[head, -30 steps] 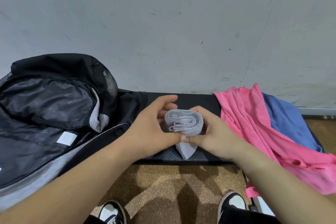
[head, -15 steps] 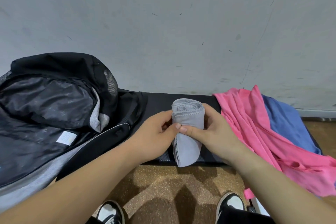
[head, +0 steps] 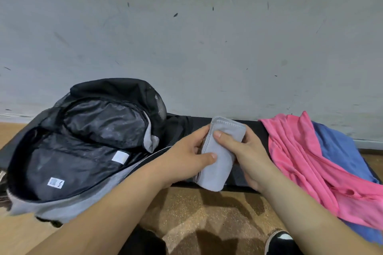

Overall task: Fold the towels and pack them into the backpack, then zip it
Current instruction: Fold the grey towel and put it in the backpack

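Long black low bench, against the wall. Black-and-grey fabric backpack: on the bench's left end, unzipped, dark lining showing. Crumpled pink cloth towel: bench's right end, spilling over its front edge. Blue cloth towel: same end, partly under the pink. Left hand and right hand: over the bench's middle, thumbs in front, fingers curled behind, gripping a folded pale grey towel hanging past the front edge.
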`<state>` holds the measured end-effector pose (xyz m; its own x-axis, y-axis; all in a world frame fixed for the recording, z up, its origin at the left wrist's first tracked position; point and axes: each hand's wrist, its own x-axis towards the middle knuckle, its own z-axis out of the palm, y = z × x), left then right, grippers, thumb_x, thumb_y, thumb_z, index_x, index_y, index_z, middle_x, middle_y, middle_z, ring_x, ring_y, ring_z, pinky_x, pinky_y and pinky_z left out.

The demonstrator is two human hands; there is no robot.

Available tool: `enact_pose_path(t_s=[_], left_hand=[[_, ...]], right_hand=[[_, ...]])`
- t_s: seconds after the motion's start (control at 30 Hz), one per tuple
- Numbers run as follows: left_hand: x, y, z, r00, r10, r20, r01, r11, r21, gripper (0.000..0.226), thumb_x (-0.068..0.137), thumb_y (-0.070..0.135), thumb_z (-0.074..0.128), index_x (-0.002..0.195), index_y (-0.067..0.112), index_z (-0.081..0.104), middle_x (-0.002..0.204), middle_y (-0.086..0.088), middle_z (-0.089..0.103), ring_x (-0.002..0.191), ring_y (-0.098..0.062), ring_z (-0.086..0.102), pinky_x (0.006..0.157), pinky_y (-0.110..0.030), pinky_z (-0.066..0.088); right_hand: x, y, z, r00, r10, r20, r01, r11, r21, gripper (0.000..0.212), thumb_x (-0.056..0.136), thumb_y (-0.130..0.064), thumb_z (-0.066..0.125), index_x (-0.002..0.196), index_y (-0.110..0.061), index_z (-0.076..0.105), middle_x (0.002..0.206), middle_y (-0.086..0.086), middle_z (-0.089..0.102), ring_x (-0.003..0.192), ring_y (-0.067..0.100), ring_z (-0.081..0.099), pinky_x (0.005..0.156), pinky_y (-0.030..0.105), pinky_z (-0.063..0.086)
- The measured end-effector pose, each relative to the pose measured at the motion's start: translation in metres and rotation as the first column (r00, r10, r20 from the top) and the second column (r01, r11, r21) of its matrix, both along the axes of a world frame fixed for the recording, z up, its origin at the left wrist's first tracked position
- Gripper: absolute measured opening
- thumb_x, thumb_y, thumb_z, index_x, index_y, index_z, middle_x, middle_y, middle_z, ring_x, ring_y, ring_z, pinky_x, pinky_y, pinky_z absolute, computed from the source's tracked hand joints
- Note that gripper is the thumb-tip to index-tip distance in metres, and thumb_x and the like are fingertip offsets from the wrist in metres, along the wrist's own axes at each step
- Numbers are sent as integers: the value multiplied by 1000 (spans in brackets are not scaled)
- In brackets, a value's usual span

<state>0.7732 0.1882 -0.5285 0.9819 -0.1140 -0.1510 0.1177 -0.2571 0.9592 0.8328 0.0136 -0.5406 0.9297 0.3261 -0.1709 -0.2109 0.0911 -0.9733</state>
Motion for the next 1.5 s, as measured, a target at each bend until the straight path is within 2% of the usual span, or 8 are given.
enact_pose_path(t_s=[0.33, 0.5, 0.63, 0.87, 0.97, 1.07, 1.2, 1.5], left_hand=[[-84, 171, 9, 812, 579, 70, -579, 787, 215, 50, 100, 25, 65, 147, 36, 53, 132, 8, 68, 118, -14, 66, 98, -39, 56], [-100, 225, -20, 755, 656, -1, -546, 629, 554, 63, 98, 30, 65, 157, 26, 44, 157, 1, 52, 140, -25, 53, 102, -35, 45], [-101, 230, -55, 761, 642, -95, -516, 688, 511, 59, 99, 31, 64, 155, 22, 49, 154, 1, 57, 139, -22, 54, 111, -38, 47], [-75, 227, -70, 711, 700, -76, -638, 686, 350, 59, 103, 32, 62, 158, 23, 44, 161, 3, 48, 148, -19, 44, 114, -32, 38], [-73, 231, -69, 716, 694, -77, -622, 684, 382, 59, 102, 35, 62, 157, 26, 45, 159, 5, 49, 147, -19, 45, 115, -34, 40], [-77, 235, -63, 745, 661, -93, -596, 721, 354, 47, 97, 36, 64, 144, 39, 60, 138, 12, 68, 127, -14, 62, 105, -35, 53], [-81, 236, -51, 807, 566, -167, -476, 792, 383, 27, 95, 25, 63, 103, 47, 75, 90, 13, 76, 88, -12, 71, 64, -24, 54], [-40, 232, -57, 754, 627, -196, -593, 778, 209, 19, 92, 25, 76, 111, 24, 75, 102, -3, 79, 91, -23, 76, 71, -38, 61]], right_hand=[[-41, 122, 4, 990, 122, 69, -84, 912, -400, 29, 92, -42, 74, 116, -27, 65, 108, 5, 70, 98, 15, 70, 88, 40, 62], [-27, 193, -12, 936, 350, 29, -248, 716, -653, 91, 86, -45, 76, 159, -19, 28, 154, 6, 35, 117, 17, 52, 95, 31, 46], [-17, 228, -44, 925, 379, 14, -210, 542, -814, 72, 85, -53, 69, 144, -23, 41, 139, 10, 41, 110, 29, 57, 99, 43, 52], [28, 239, -58, 870, 482, 101, -265, 632, -729, 85, 60, -58, 88, 135, -35, 54, 137, 2, 54, 126, 19, 56, 110, 40, 48], [36, 245, -54, 795, 546, 265, 8, 426, -904, 82, 67, -58, 88, 134, -24, 54, 157, 8, 25, 148, 28, 25, 113, 44, 41], [38, 254, -46, 601, 700, 386, 245, 298, -922, 47, 87, -53, 72, 115, -16, 61, 129, 5, 54, 125, 27, 48, 88, 39, 50], [42, 263, -28, 570, 671, 474, 253, 406, -878, 29, 102, -40, 52, 94, -17, 66, 90, 0, 68, 94, 25, 60, 70, 35, 46], [43, 263, -7, 743, 496, 449, 129, 553, -823, 31, 97, -48, 55, 86, -21, 65, 78, -6, 67, 78, 19, 64, 70, 33, 53]])
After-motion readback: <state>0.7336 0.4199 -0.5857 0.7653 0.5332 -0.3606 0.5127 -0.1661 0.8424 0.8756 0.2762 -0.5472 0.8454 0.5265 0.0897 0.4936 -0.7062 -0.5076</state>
